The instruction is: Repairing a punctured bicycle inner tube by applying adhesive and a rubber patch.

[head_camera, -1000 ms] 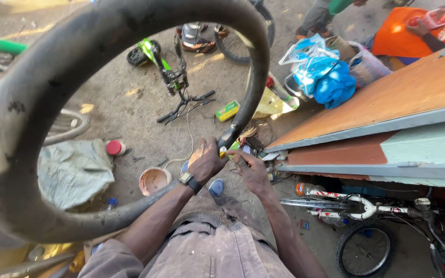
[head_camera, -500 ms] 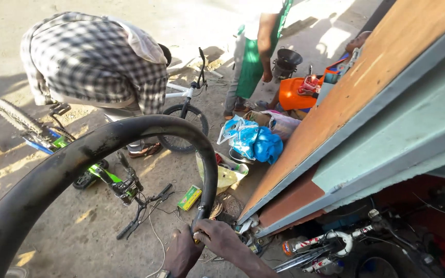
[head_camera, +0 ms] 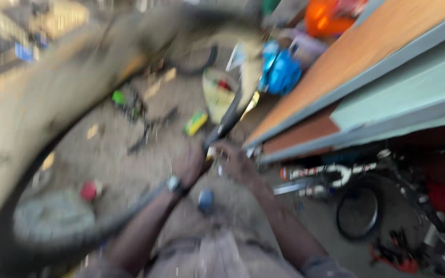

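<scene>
The bicycle tyre (head_camera: 42,128) was a big loop of dusty black rubber, smeared by motion blur, arching from the lower left up over the top of the view and coming down again to the two hands in the middle. Its near stretch looked broad and pale with dirt; the far stretch thinned to a dark band just above the hands. The left hand (head_camera: 191,164), a watch (head_camera: 175,184) on its wrist, had its grip clamped on the tyre where the loop came down. The right hand (head_camera: 238,163) lay just beside it, touching the same spot, but the blur hid whether its grip was closed or loose.

Half a second earlier the view had been tilted higher, taking in a person in a checked shirt bent over a bicycle; that person was now out of sight, and the camera looked down on the arms and lap. The blue bag (head_camera: 280,72) and orange container (head_camera: 328,16) had slid toward the upper edge, and a small bicycle wheel (head_camera: 357,211) under the slanted orange board (head_camera: 366,62) had come into view.
</scene>
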